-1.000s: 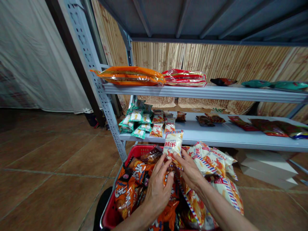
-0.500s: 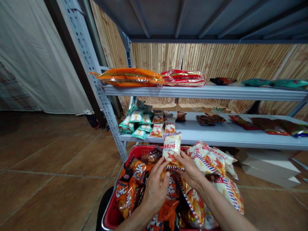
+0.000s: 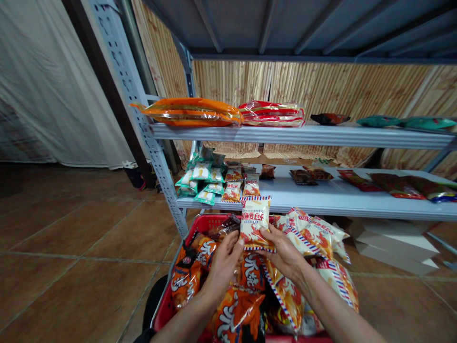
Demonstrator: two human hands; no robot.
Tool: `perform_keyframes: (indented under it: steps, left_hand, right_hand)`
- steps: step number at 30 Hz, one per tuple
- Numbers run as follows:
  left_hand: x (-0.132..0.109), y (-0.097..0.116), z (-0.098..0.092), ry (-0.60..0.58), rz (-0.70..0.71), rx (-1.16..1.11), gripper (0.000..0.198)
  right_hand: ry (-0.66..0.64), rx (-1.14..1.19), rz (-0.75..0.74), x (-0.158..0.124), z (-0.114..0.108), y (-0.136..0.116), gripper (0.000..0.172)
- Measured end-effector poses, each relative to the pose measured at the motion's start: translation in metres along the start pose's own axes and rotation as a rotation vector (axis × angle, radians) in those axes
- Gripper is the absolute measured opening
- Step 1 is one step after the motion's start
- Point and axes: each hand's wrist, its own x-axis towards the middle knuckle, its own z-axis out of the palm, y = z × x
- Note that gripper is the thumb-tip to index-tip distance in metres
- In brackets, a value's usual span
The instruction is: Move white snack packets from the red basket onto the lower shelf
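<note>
Between both hands I hold a white and orange snack bag (image 3: 255,221) with red-and-blue striped ends, above the basket. My left hand (image 3: 225,259) grips its left lower edge, thumb toward me. My right hand (image 3: 283,250) holds its right lower corner, thumb on the front. Below is a red basket (image 3: 164,312) full of bags. Orange and black snack bags (image 3: 239,314) lie in its left and middle part. More striped white and orange bags (image 3: 317,236) are heaped on its right side.
A metal shelf (image 3: 321,190) stands ahead. Small green and white packets (image 3: 202,171) and striped snack packets (image 3: 232,191) sit at its left end. Larger orange packages (image 3: 193,112) and red packages (image 3: 271,113) lie one shelf up. White boxes (image 3: 392,245) are under the shelf at right.
My left hand has moved slightly left and closed on the bag's side. The bag has turned more upright and faces me more squarely.
</note>
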Motion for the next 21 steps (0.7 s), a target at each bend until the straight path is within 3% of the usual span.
perform_keyframes:
  steps: [5,12,15,21]
  left_hand:
    - [0.001,0.001,0.002,-0.041,-0.103,-0.106,0.042]
    - [0.007,-0.009,-0.001,0.009,-0.073,-0.093,0.037]
    - [0.008,-0.008,-0.002,0.058,-0.075,-0.090,0.038]
    - [0.005,-0.002,-0.002,0.020,-0.075,-0.129,0.036]
  right_hand:
    - [-0.030,0.021,-0.015,-0.002,0.002,-0.001,0.036]
    - [-0.022,0.032,-0.026,-0.003,0.005,-0.002,0.041]
    - [-0.076,0.053,-0.073,-0.004,0.006,-0.003,0.046]
    - [-0.158,0.085,-0.112,-0.004,0.008,0.001,0.052]
